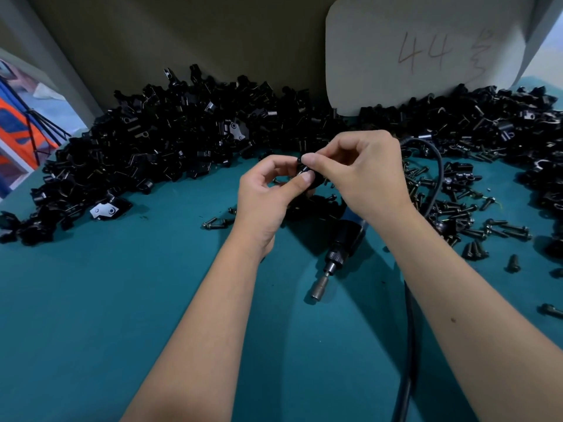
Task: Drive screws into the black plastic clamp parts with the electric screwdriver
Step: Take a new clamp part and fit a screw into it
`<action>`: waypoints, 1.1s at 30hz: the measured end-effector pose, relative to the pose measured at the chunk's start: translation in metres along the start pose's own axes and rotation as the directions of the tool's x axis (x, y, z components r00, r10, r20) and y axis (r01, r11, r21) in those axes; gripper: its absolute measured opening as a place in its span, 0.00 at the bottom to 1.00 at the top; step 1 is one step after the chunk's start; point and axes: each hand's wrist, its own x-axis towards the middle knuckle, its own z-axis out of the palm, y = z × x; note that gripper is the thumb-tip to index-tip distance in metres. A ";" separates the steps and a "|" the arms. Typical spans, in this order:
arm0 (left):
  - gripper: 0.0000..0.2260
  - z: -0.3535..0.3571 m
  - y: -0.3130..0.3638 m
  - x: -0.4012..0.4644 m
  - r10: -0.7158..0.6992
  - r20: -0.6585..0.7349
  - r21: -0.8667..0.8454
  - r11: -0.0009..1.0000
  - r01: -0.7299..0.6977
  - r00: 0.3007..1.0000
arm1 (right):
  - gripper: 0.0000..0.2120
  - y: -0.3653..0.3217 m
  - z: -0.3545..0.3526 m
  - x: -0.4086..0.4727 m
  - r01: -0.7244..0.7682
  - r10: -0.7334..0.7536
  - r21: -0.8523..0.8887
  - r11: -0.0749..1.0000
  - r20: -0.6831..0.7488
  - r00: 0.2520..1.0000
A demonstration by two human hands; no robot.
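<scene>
Between both hands' fingers: clamp part (307,175), left hand (268,193) gripping, right hand (362,169) pinching.

Both forearms are bare to the bottom edge of view, no sleeves showing; the right forearm (475,324) carries a small dark mole.

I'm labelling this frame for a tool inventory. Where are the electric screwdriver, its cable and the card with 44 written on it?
electric screwdriver (342,243): head view, on its black body.
cable (409,324): head view, mid-run by the right forearm.
card (380,71): head view, on its blank face.
</scene>
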 end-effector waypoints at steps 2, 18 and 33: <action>0.07 0.000 0.002 -0.001 -0.021 -0.035 -0.026 0.999 0.020 0.999 | 0.06 -0.002 -0.002 0.000 0.046 -0.043 -0.037 0.998 0.082 0.996; 0.05 -0.001 0.019 -0.008 -0.316 0.198 -0.332 0.869 0.367 0.928 | 0.18 0.017 -0.004 -0.002 -0.104 0.143 0.314 0.944 -0.104 0.984; 0.05 -0.001 0.019 -0.007 -0.391 0.200 -0.520 0.735 0.436 0.898 | 0.05 0.012 -0.013 0.002 -0.136 0.088 0.383 0.914 0.141 0.986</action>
